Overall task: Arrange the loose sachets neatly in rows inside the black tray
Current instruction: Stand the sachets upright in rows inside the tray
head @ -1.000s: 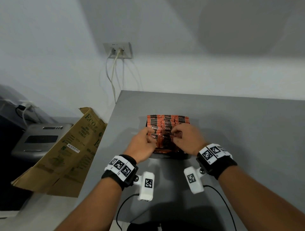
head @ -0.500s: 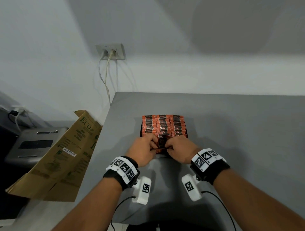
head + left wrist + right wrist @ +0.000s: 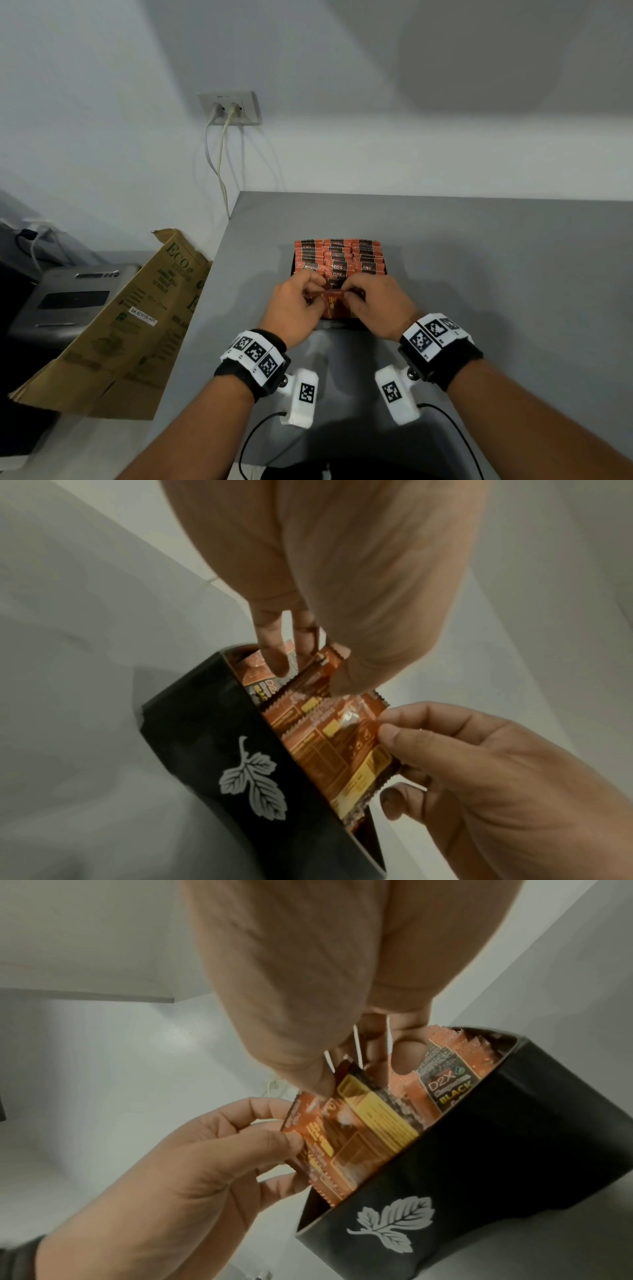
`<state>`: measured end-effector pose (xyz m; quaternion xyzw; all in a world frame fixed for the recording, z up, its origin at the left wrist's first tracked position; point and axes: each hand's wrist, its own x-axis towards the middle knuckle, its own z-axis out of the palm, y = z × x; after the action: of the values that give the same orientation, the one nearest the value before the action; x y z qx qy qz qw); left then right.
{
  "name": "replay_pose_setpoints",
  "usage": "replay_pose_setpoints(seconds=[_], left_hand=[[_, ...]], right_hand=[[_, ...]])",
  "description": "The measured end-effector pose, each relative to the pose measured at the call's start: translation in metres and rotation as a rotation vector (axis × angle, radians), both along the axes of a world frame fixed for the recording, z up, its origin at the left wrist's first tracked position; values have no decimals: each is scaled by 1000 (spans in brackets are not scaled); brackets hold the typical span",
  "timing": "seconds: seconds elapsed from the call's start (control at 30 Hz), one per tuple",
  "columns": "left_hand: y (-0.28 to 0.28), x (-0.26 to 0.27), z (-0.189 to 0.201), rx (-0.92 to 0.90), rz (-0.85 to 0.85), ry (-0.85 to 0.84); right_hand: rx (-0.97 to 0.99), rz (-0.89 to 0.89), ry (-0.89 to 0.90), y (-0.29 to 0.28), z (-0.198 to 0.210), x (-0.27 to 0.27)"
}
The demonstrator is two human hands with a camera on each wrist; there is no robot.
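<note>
Tray on the table, near us

We saw the tray on the table, sachets standing in rows inside; our hands met over its near end, a cardboard box left of the table.

On a grey table, a black tray holds rows of orange-and-black sachets at its far end. At its near end, the left hand and right hand meet, both pinching one orange sachet between curled fingers. Left of the table lean a cardboard box and a grey machine. Two cables hang from a wall socket.
</note>
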<state>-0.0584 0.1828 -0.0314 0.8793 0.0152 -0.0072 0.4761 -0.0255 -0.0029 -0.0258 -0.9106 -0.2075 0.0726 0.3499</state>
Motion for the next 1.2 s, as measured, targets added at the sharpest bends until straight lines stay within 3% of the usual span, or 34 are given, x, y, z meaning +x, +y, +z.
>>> replay_pose_setpoints(seconds=[0.23,0.4,0.5,0.63,0.77,0.9,1.0,1.07,1.13,1.2], left_hand=[[-5,13,13,-254,106,-34],[-10,17,16,-700,180,117],[-14,14,20,-945,141,238],[-6,17,23,-1129,169,348],[-3,13,29,-1171,130,429],[-10,9,31,-1245,136,438],[-9,12,33,-1217,132,476],[-9,12,35,-1182,110,517],[-11,10,37,-1143,79,545],[-13,9,38,-1173,55,545]], right_hand=[[196,-97,157,2,6,4],[380,-99,284,4,16,7],[420,-100,245,12,24,8],[381,-111,169,18,33,13],[377,-106,119,25,38,10],[242,-108,-76,32,42,2],[193,68,-8,25,55,-5],[12,226,24,23,61,-6],[-87,263,-21,26,61,-4],[-40,255,-56,26,61,-1]])
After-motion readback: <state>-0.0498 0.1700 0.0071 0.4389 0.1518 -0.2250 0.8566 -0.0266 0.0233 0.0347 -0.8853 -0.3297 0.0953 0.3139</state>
